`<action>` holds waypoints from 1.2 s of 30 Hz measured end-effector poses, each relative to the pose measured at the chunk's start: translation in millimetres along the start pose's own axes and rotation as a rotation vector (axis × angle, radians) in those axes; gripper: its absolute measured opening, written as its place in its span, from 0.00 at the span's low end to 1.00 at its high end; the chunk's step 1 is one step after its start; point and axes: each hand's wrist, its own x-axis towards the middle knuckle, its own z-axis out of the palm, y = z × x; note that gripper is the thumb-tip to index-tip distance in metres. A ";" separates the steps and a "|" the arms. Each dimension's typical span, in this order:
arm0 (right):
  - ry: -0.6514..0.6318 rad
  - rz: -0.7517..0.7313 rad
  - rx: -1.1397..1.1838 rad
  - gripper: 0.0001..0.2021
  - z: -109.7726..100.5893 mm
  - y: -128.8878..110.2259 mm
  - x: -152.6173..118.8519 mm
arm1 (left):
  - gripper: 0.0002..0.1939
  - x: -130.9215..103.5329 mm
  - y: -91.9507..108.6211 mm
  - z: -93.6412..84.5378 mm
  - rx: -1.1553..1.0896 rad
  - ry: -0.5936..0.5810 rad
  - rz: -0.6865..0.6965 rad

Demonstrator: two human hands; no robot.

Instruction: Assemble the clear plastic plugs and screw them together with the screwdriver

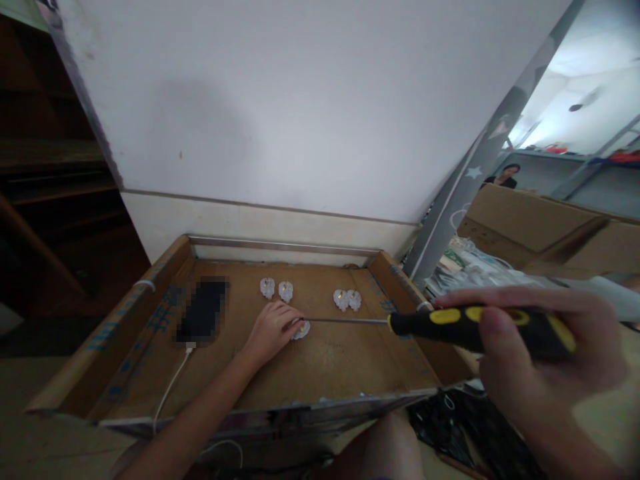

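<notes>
My right hand (545, 353) is wrapped round the black and yellow handle of a screwdriver (450, 327), held level above the right side of the cardboard. Its long metal shaft points left, and the tip ends at the fingers of my left hand (275, 328). Those fingers are closed on the edge of a small clear, scalloped plastic piece (301, 330) with a gold-coloured spot. Whether the tip touches this piece I cannot tell. Behind my left hand lie two similar pieces, one clear piece (267, 287) beside another (286, 291). Farther right, a touching pair (347, 299) lies on the cardboard.
The cardboard-lined tray (330, 367) has raised sides and stands against a white wall (300, 120). A blurred-out dark phone (203, 312) with a white cable (173, 387) lies at left. Cardboard boxes (540, 220) and a person (506, 177) are in the right background.
</notes>
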 end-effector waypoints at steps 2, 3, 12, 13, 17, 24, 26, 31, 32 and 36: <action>0.001 -0.089 0.006 0.05 14.5 -8.0 20.0 | 0.09 0.2 0.3 -0.5 0.003 0.009 -0.013; -0.039 -0.096 0.016 0.04 20.4 -10.7 27.2 | 0.09 0.2 0.4 -0.6 0.005 0.008 -0.021; -0.302 0.024 0.261 0.06 45.6 -20.0 48.3 | 0.09 0.3 0.1 -0.6 0.034 -0.015 -0.023; -0.309 0.038 0.275 0.06 47.4 -20.6 49.7 | 0.10 0.2 0.3 -0.8 0.030 -0.013 -0.027; -0.262 0.017 0.213 0.04 50.8 -20.9 54.6 | 0.11 -0.6 1.8 -2.5 -0.024 0.005 -0.070; -0.240 -0.002 0.197 0.01 46.4 -18.8 60.0 | 0.19 -2.1 -1.4 -2.1 -0.093 -0.093 -0.092; -0.234 -0.006 0.184 0.01 46.3 -18.1 59.3 | 0.16 -3.1 -4.4 0.3 -0.088 -0.120 -0.114; -0.241 -0.014 0.151 0.04 48.0 -14.7 52.5 | 0.15 -3.9 -6.1 4.2 -0.077 -0.123 -0.145; -0.248 -0.004 0.150 0.04 48.2 -13.9 50.9 | 0.15 -3.7 -5.2 4.0 -0.073 -0.120 -0.150; -0.284 0.052 0.166 0.06 48.1 -11.2 45.8 | 0.14 -2.4 -1.2 2.6 -0.052 -0.116 -0.161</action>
